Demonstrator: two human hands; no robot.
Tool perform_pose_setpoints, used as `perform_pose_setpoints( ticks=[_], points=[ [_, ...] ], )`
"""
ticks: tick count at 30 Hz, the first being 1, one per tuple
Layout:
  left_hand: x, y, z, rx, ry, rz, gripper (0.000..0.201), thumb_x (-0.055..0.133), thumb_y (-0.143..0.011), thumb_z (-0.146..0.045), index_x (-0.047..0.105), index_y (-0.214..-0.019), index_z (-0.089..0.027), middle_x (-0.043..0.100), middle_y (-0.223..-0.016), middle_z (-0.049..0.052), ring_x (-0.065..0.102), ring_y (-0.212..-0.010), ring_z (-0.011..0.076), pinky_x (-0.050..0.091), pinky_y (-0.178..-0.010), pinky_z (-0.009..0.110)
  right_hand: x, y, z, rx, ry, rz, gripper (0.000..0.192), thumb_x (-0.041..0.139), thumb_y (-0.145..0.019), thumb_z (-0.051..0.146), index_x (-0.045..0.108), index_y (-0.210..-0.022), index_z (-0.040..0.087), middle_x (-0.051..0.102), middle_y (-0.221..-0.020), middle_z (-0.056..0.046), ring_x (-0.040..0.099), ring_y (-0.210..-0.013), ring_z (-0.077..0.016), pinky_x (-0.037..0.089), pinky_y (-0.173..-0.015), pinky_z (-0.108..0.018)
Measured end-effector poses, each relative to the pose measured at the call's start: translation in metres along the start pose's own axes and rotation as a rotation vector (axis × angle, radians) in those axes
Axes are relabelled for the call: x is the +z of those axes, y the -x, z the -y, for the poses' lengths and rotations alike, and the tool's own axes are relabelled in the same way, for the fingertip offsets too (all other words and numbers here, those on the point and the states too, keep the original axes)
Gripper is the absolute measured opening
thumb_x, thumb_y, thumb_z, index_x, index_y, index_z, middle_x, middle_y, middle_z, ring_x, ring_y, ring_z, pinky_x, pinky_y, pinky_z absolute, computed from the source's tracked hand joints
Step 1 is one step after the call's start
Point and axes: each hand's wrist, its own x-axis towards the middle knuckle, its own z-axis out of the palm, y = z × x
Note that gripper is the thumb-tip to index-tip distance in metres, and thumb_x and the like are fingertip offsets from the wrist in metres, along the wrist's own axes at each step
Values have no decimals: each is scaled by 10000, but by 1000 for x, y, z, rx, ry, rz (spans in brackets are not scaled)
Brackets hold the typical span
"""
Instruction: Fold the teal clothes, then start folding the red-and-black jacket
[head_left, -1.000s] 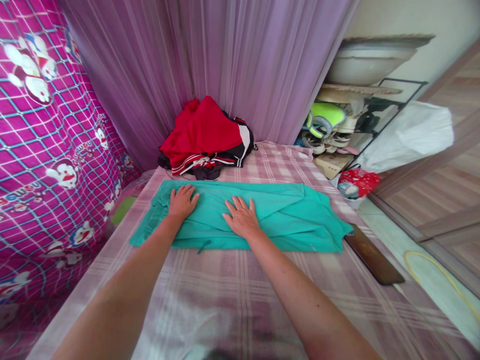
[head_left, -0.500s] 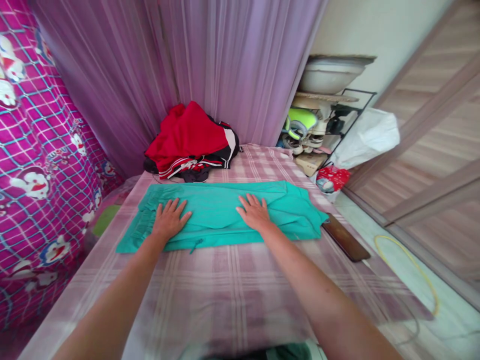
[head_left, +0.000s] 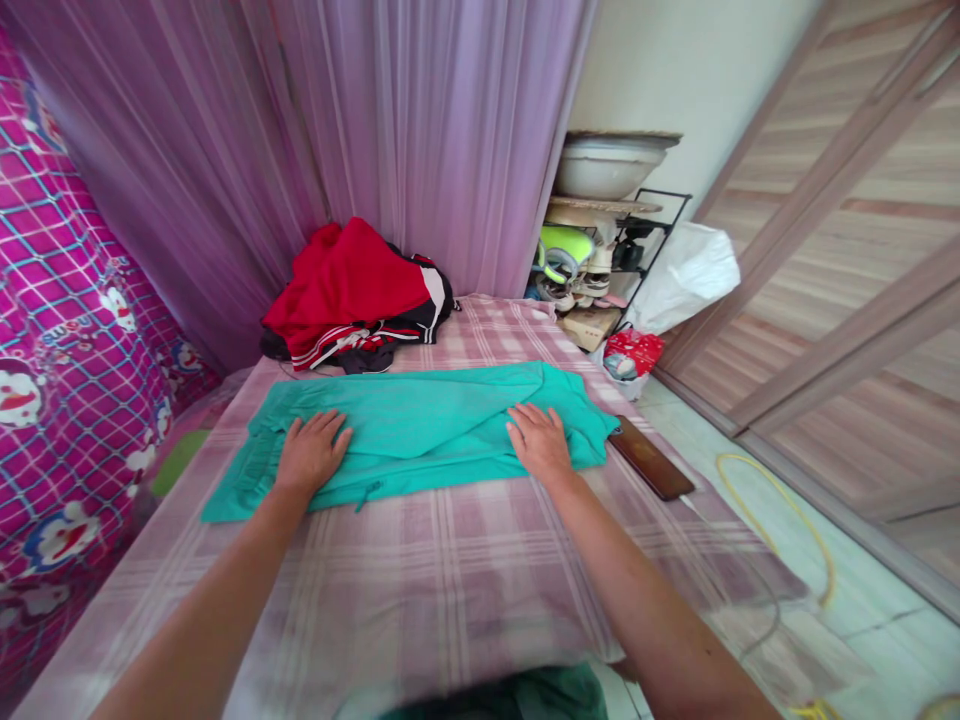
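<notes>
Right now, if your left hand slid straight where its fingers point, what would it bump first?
Probably the clothes pile, beyond the green cloth under the left hand; depth is hard to judge.

1. The folded teal fabric garment [head_left: 435, 415] lay across the purple-and-white plaid cloth [head_left: 450, 570].
2. Behind it, leftward, the heap of red, black and white clothes [head_left: 360, 290] sat before the sheer purple curtain [head_left: 450, 120].
3. Just beside its right end lay the flat brown rectangular phone [head_left: 651, 460].
4. Left of the plaid cloth hung the magenta patterned fabric [head_left: 82, 300].
5. Beyond the far right corner stood the black metal rack [head_left: 668, 229].
</notes>
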Motion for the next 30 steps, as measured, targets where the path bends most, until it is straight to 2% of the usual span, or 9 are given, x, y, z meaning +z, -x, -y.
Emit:
perform_pose_setpoints(
  ticks=[2,5,9,13,16,21,25,27,30],
  points=[
    [-6,3,-2,17,17,-26,449,380,-963,-358,677,-1256,-193,657,-1362,105,560,-1304,279,319,-1174,481,1,11,5,-36,-23,16,444,360,-1029,354,624,-1363,227,597,-1438,-91,469,-1373,-261,215,-1177,-497],
    [-13,15,-4,29,45,-115,437,363,-954,-342,710,-1172,-189,708,-1271,104,617,-1222,268,343,-1161,459,7,24,8,-17,-32,41,431,378,-1024,353,645,-1336,224,607,-1425,-94,483,-1358,-265,242,-1161,-490],
    [-14,45,3,6,70,-211,426,362,-943,-355,712,-1138,-211,724,-1229,99,629,-1198,276,345,-1158,483,14,28,3,-25,-95,-65,416,389,-1009,313,690,-1272,199,646,-1374,-105,536,-1300,-253,279,-1147,-457],
    [-10,69,16,-98,82,-252,434,342,-946,-376,704,-1130,-224,732,-1209,91,631,-1196,273,362,-1143,479,15,27,-6,-49,-207,-214,412,378,-986,271,746,-1155,194,715,-1255,-97,617,-1180,-233,379,-1077,-402],
    [-11,75,18,-148,95,-257,433,345,-951,-366,699,-1149,-214,727,-1215,98,606,-1233,283,326,-1164,498,13,30,-14,-15,-244,-257,410,385,-963,261,762,-1106,185,738,-1196,-104,642,-1126,-240,428,-1026,-388],
    [-14,79,17,-269,116,-291,402,376,-958,-348,693,-1181,-242,688,-1304,84,514,-1342,295,242,-1198,556,11,46,-33,44,-211,-266,378,426,-924,230,776,-1065,205,748,-1163,-99,648,-1104,-254,433,-1025,-404],
    [-11,86,30,-459,217,-378,462,408,-940,-387,646,-1283,-190,555,-1463,138,461,-1387,299,344,-1162,502,15,57,-42,42,-113,-238,362,446,-907,222,777,-1046,184,751,-1149,-114,654,-1085,-258,451,-1007,-398],
    [-10,89,38,-553,288,-401,504,420,-927,-385,616,-1322,-141,551,-1450,181,485,-1366,303,389,-1136,475,17,58,-42,32,-86,-226,364,446,-903,212,776,-1053,178,749,-1160,-117,664,-1082,-256,461,-1002,-392],
    [-8,93,43,-632,324,-419,513,435,-918,-389,604,-1329,-132,581,-1410,191,496,-1349,327,393,-1123,513,17,58,-40,14,-73,-220,365,448,-900,199,775,-1059,170,750,-1165,-118,677,-1076,-251,477,-1001,-382]
  ],
)
